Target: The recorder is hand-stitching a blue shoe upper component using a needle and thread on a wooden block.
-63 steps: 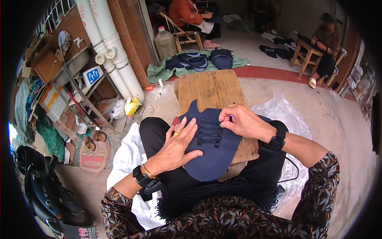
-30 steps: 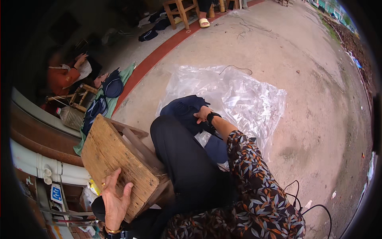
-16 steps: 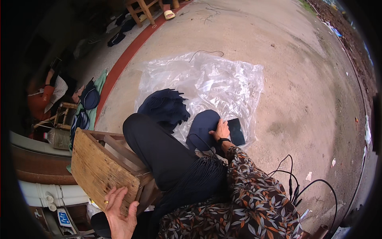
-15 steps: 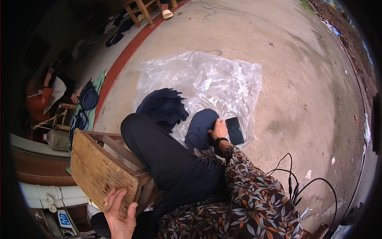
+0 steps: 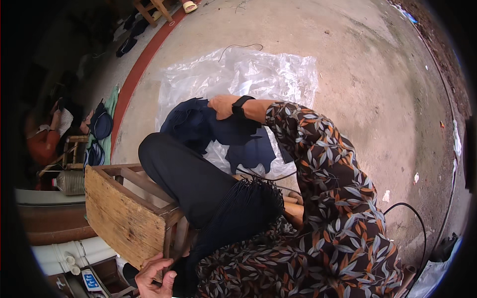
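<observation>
My right hand [image 5: 222, 106] reaches across the clear plastic sheet [image 5: 287, 79], its fingers closed on the edge of a dark blue cut-out piece [image 5: 238, 130] that hangs below it. Left of it lies a pile of dark blue jagged-edged pieces [image 5: 184, 125]. Nearer to me, another flat dark blue piece [image 5: 251, 155] rests on the plastic. Beside the front corner of a tipped wooden stool [image 5: 124, 211], my left hand [image 5: 155, 278] has its thumb and fingers apart, holding nothing. A bundle of thin black cords [image 5: 256, 198] lies over my lap.
A black cable [image 5: 420, 223] curves over the concrete floor at the right. White pipes [image 5: 74, 253] and a plastic jug [image 5: 69, 183] are at the left. Farther left sits another person [image 5: 44, 144] in an orange top. A red strip [image 5: 144, 64] runs along the floor.
My right hand has gone from the near cut piece to the pile, farther left, and grips a dark blue piece. My left hand has drawn back off the stool's top. The phone is now almost hidden.
</observation>
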`<state>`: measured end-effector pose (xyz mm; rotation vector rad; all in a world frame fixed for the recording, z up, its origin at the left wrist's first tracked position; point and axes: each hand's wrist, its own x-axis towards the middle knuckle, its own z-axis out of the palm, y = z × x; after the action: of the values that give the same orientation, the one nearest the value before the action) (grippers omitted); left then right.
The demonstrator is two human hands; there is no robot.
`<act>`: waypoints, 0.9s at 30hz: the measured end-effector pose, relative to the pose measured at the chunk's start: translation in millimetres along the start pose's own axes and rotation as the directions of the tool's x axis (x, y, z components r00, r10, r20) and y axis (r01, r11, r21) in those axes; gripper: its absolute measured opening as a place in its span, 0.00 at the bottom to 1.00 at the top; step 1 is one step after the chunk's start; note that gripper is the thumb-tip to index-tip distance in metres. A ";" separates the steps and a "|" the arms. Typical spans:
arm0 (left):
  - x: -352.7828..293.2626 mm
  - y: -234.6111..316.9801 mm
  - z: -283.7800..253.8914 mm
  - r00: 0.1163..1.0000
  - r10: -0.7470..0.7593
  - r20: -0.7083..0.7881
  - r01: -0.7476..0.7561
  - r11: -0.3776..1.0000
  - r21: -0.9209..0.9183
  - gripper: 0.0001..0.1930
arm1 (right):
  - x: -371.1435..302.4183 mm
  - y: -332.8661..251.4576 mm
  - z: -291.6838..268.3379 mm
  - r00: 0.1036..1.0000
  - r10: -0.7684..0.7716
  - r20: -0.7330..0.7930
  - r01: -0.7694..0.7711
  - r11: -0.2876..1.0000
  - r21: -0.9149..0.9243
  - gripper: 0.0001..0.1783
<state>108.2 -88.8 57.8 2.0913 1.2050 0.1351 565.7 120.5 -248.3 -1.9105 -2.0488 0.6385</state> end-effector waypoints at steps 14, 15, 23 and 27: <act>-83.3 -120.7 -74.4 0.771 -0.636 0.035 0.634 0.771 0.058 0.13 | 93.0 -235.3 -214.8 0.839 -0.543 0.036 0.544 0.831 -0.119 0.20; -84.5 -133.3 -82.9 0.768 -0.635 -0.082 0.639 0.768 0.048 0.11 | 84.7 -244.5 -225.7 0.824 -0.566 0.017 0.565 0.821 -0.081 0.20; -32.5 -246.8 -110.3 0.679 -0.665 -0.311 0.725 0.538 0.431 0.14 | 31.4 -208.0 -208.9 0.968 -0.197 -0.158 0.217 0.968 0.125 0.24; -7.6 -273.2 -79.8 0.724 -0.651 -0.230 0.683 0.629 0.371 0.12 | 36.3 -146.1 -214.8 0.969 -0.140 -0.205 0.171 0.975 0.145 0.29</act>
<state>-125.1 33.0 -50.9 1.8271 2.1470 -0.4524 537.7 180.3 5.6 -1.6332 -1.9386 0.5398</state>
